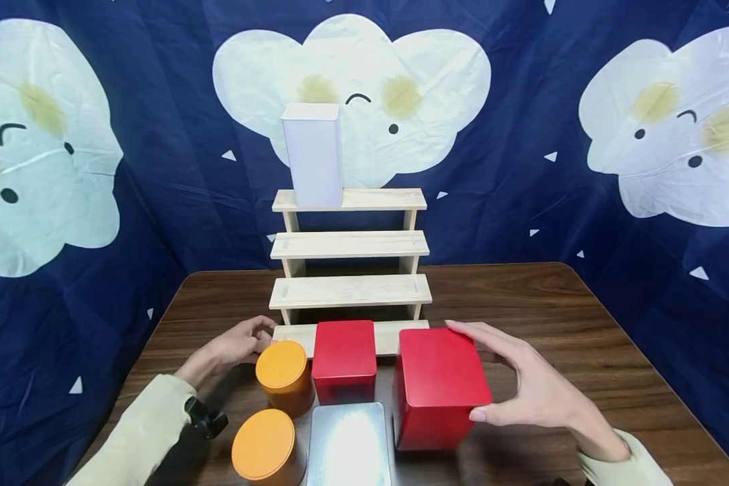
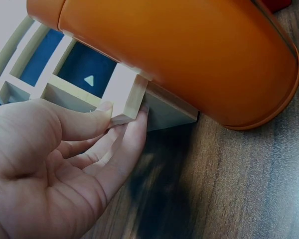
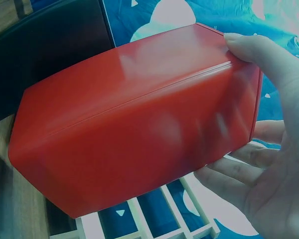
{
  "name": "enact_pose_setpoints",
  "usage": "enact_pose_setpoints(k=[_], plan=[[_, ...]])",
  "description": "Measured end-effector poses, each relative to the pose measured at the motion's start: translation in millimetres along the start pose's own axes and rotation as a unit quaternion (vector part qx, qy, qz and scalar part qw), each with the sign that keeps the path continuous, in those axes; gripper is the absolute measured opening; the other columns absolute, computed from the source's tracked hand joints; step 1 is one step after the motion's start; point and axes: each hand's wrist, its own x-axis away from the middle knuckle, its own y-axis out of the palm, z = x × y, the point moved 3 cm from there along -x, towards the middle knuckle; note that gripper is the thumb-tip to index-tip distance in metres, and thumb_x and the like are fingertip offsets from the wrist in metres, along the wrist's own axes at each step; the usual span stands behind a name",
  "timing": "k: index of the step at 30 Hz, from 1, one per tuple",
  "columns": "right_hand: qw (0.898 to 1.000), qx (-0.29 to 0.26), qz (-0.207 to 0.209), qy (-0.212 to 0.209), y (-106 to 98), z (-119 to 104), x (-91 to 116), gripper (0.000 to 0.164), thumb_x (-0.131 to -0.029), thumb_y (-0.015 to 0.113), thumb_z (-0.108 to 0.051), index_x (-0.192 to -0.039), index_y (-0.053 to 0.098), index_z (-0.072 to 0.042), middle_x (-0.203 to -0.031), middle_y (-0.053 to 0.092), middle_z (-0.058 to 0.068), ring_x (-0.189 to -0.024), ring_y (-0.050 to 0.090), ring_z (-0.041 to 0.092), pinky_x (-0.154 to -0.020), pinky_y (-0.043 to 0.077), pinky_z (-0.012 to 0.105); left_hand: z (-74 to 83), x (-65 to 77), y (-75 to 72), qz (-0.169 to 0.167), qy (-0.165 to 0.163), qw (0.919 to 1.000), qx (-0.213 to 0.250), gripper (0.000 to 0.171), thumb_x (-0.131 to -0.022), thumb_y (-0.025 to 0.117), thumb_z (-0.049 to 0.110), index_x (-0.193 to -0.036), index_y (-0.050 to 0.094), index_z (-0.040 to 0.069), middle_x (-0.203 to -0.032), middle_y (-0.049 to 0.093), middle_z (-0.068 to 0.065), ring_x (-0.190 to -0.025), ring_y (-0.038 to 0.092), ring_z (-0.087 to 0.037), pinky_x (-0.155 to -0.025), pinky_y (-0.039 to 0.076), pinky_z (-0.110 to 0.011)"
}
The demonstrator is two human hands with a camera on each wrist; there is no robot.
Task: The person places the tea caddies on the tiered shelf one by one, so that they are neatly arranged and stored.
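My right hand (image 1: 531, 385) grips a tall red box (image 1: 440, 368) near its top, thumb on the near side and fingers on the far side. Whether the box's base touches the table I cannot tell. With thumb and fingers, my left hand (image 2: 55, 164) pinches the left end of the lowest step (image 2: 124, 92) of a pale wooden stepped shelf (image 1: 349, 290). An orange canister (image 2: 179, 55) stands close beside that hand. Between the hands is another red box (image 1: 344, 358), in front of the lowest step.
A second orange canister (image 1: 264, 445) and a silver-lidded box (image 1: 349, 445) stand at the near side of the brown wooden table (image 1: 504, 290). On the shelf's top step stands a tall white box (image 1: 312, 155). Behind hangs a blue cloth (image 1: 170, 135) with cloud prints.
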Motion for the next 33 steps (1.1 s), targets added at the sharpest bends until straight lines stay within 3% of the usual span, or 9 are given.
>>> enact_pose_setpoints(k=[12,19,28,33], plan=[[1.000,-0.004,-0.010,0.022,-7.8,-1.2,-11.6,0.089,-0.066,0.083,-0.022,-0.144,0.040,-0.022,-0.133,0.053,-0.006,-0.113,0.055,0.010,-0.084,0.052,0.029,-1.0,-0.1,0.3,-0.001,-0.003,1.0000,-0.002,0.052,-0.082,0.045,-0.006,-0.132,0.031,-0.006,-0.092,0.049,-0.010,-0.084,0.054,-0.020,-0.076,0.053,-0.037],[1.000,-0.023,-0.009,0.002,-13.2,-1.0,-17.8,0.090,-0.066,0.083,-0.017,-0.144,0.040,-0.018,-0.132,0.054,-0.002,-0.114,0.055,0.012,-0.085,0.053,0.029,0.5,0.3,0.0,0.000,-0.002,1.0000,-0.002,0.052,-0.081,0.045,-0.006,-0.131,0.032,-0.006,-0.091,0.049,-0.010,-0.085,0.054,-0.020,-0.077,0.053,-0.037],[0.999,-0.017,-0.008,0.028,-22.8,-2.8,-27.5,0.090,-0.065,0.083,-0.019,-0.144,0.040,-0.023,-0.133,0.053,-0.005,-0.112,0.055,0.012,-0.081,0.053,0.031,1.6,1.6,0.5,0.001,-0.003,1.0000,0.001,0.051,-0.081,0.044,-0.006,-0.130,0.032,-0.007,-0.089,0.047,-0.008,-0.084,0.053,-0.020,-0.075,0.053,-0.035],[1.000,-0.024,-0.010,0.016,-26.7,-3.1,-33.6,0.090,-0.065,0.082,-0.016,-0.144,0.039,-0.022,-0.133,0.052,-0.003,-0.113,0.055,0.013,-0.081,0.054,0.031,2.8,2.2,0.8,0.002,-0.007,0.9999,-0.008,0.051,-0.081,0.044,-0.006,-0.130,0.032,-0.006,-0.089,0.047,-0.008,-0.085,0.053,-0.020,-0.076,0.053,-0.036]])
